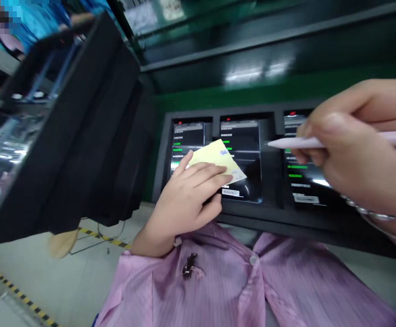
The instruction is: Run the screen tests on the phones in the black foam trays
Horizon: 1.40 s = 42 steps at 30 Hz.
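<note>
My left hand has its fingers laid across a yellow paper note, which it holds over the left and middle phones. Small blue writing shows on the note. In my right hand is a pale stylus-like pen, its tip pointing left between the middle and right devices. Dark touchscreen devices, a left phone, a middle phone and a right phone, lie in slots of a black tray. Their lit screens carry white and green text lines. My right hand partly covers the right phone.
A stack of black trays rises at the left. Behind the phones run a green surface and a dark ledge. People in blue are at the upper left. Yellow-black floor tape shows below.
</note>
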Motion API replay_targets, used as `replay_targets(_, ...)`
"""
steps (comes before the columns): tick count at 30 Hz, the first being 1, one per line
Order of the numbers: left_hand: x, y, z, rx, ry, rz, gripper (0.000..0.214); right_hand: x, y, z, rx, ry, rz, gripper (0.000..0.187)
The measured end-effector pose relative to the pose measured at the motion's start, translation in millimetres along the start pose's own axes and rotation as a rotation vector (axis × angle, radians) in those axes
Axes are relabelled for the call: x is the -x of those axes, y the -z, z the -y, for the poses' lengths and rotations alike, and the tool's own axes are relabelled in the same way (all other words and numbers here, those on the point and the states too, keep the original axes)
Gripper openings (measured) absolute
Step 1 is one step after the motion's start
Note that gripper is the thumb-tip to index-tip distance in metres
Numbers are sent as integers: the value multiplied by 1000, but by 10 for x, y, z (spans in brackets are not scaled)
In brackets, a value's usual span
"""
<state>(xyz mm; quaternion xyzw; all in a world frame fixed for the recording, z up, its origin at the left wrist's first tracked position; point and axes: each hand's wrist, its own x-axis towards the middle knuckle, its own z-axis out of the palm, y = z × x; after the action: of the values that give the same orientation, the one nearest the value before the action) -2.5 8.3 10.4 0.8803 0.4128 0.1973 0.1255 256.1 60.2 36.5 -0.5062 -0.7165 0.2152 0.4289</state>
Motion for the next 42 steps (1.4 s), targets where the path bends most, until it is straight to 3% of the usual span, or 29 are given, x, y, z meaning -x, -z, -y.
replay_targets(4,34,-100,33,27,23,-132,34,-10,-1,27,-118,160,-75,43)
replay_targets(7,63,-86,98,-2,39,-384,36,-19,18,0,-95,156,-103,41)
replay_targets(11,-124,284,52,-119,-79,-795,41,-153,199,-49,44,474,-123,23)
replay_targets(13,-358,535,-68,-148,-196,-853,28,-261,329,-92,158,570,-69,29)
replay_targets(15,-653,693,-209,-158,-279,-797,23,-361,432,-170,252,557,-40,36)
replay_targets(17,-953,674,-301,-139,-352,-713,24,-431,481,-295,298,515,-52,39)
replay_targets(20,-1286,339,-265,-91,-444,-652,27,-467,492,-515,329,485,-96,50)
replay_targets(22,-1385,55,-175,-52,-466,-577,28,-452,516,-611,344,458,-144,49)
replay_targets(25,-1393,-213,-105,26,-474,-505,29,-405,605,-626,347,396,-210,41)
replay_targets(27,-1355,-254,-131,64,-493,-497,29,-378,669,-591,328,379,-230,50)
replay_targets(29,-1313,-233,-182,83,-518,-475,29,-368,714,-562,302,385,-240,59)
replay_targets(34,-1295,-151,-215,153,-485,-481,26,-390,739,-569,246,376,-220,36)
replay_targets(42,-1290,-55,-156,151,-400,-461,21,-415,704,-687,233,292,-184,39)
